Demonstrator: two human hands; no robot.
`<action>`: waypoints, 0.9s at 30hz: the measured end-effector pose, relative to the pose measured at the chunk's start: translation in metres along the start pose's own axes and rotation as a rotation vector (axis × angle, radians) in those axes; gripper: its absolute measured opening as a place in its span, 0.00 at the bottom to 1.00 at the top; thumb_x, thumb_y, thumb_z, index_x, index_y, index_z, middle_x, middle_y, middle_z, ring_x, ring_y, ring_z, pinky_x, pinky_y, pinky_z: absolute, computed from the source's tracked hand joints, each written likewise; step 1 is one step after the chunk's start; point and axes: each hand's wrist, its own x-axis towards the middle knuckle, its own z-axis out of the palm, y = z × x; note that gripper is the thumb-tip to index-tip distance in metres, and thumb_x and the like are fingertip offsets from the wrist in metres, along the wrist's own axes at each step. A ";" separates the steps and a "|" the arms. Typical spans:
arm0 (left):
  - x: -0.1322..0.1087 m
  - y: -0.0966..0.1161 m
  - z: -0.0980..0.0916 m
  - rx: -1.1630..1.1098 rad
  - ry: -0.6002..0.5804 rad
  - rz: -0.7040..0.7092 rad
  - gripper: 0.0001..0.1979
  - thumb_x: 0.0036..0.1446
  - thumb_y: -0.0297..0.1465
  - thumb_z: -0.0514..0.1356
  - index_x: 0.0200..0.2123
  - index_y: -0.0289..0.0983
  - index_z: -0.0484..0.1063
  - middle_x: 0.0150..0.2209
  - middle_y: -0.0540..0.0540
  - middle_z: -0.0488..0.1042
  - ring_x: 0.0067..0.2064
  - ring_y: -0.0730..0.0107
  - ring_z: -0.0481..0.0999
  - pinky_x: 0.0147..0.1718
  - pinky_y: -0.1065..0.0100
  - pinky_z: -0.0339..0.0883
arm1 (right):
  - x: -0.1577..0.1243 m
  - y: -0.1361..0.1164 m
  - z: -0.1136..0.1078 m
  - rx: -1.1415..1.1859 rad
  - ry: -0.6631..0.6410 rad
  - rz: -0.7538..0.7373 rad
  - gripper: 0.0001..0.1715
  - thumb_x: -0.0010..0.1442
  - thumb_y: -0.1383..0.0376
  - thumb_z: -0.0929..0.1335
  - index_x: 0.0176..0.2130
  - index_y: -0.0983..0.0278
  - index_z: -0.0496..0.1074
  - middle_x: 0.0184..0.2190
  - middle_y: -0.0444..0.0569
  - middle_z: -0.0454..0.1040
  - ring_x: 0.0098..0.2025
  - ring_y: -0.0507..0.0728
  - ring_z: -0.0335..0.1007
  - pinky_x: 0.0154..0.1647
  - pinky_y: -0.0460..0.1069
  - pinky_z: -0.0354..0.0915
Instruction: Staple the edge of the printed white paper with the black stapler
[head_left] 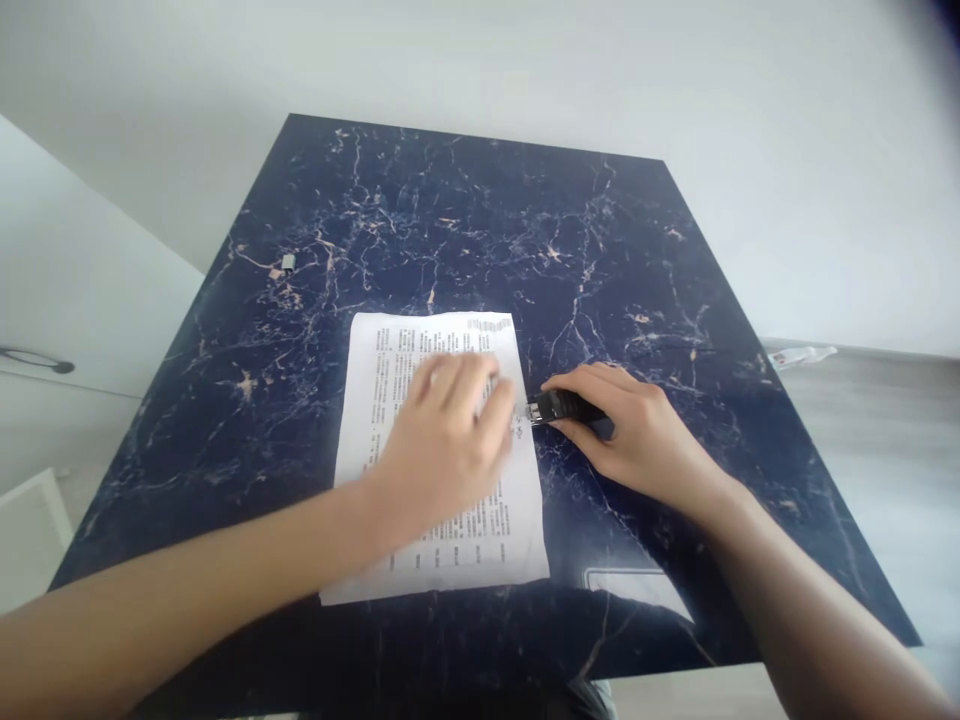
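Note:
A printed sheet of paper [442, 572] lies turned sideways on the dark blue marbled table [480, 240]. My left hand [454, 430] is over the middle of the sheet, slightly blurred. Its fingers are loosely bent, with a gap between thumb and forefinger, and I see nothing held in them. Whether it touches the paper I cannot tell. My right hand [630, 420] is closed around a black stapler [566, 406], whose metal front end meets the sheet's right edge. The back of the stapler is hidden in my palm.
A small silvery block [288, 262] sits on the table's left side. Near the front right is a pale, dark-rimmed rectangle [637, 585], perhaps a reflection. White walls stand behind and at the left. A crumpled white plastic item [802, 356] lies beyond the table's right edge.

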 end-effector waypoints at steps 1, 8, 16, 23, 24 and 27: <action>-0.007 0.012 -0.001 -0.010 -0.010 0.057 0.10 0.63 0.25 0.58 0.46 0.31 0.75 0.50 0.34 0.75 0.54 0.51 0.75 0.58 0.48 0.70 | 0.000 0.000 0.000 0.001 0.005 0.002 0.14 0.69 0.68 0.67 0.54 0.61 0.73 0.46 0.52 0.79 0.46 0.62 0.75 0.49 0.59 0.70; -0.033 0.040 0.007 0.073 -0.117 0.149 0.21 0.68 0.33 0.58 0.58 0.24 0.72 0.61 0.29 0.73 0.65 0.45 0.71 0.64 0.47 0.66 | -0.002 0.001 0.000 -0.010 0.009 -0.012 0.15 0.69 0.69 0.66 0.54 0.61 0.73 0.47 0.54 0.79 0.48 0.63 0.76 0.51 0.61 0.71; -0.034 0.030 0.013 0.079 -0.234 0.138 0.27 0.70 0.32 0.55 0.67 0.23 0.65 0.69 0.30 0.64 0.70 0.44 0.65 0.65 0.45 0.66 | -0.003 -0.001 -0.002 -0.024 0.001 0.002 0.19 0.67 0.70 0.67 0.56 0.59 0.73 0.48 0.53 0.80 0.48 0.63 0.77 0.51 0.61 0.73; -0.034 0.030 0.012 0.067 -0.263 0.091 0.27 0.68 0.30 0.56 0.67 0.27 0.65 0.70 0.32 0.63 0.69 0.44 0.66 0.66 0.43 0.64 | -0.006 -0.013 -0.005 0.065 0.120 0.061 0.21 0.66 0.63 0.70 0.58 0.56 0.74 0.54 0.54 0.78 0.55 0.69 0.76 0.54 0.65 0.74; -0.034 0.030 0.012 0.067 -0.261 0.087 0.27 0.68 0.30 0.56 0.67 0.27 0.65 0.70 0.32 0.63 0.69 0.44 0.67 0.65 0.42 0.64 | -0.006 -0.014 -0.005 0.079 0.139 0.052 0.20 0.66 0.63 0.69 0.57 0.56 0.74 0.54 0.55 0.78 0.56 0.69 0.76 0.54 0.65 0.74; -0.033 0.030 0.012 0.069 -0.262 0.076 0.27 0.68 0.31 0.55 0.67 0.28 0.66 0.70 0.33 0.63 0.68 0.44 0.67 0.65 0.41 0.64 | -0.007 -0.018 -0.004 0.094 0.180 0.054 0.17 0.68 0.64 0.67 0.55 0.59 0.76 0.54 0.55 0.79 0.56 0.68 0.76 0.56 0.65 0.73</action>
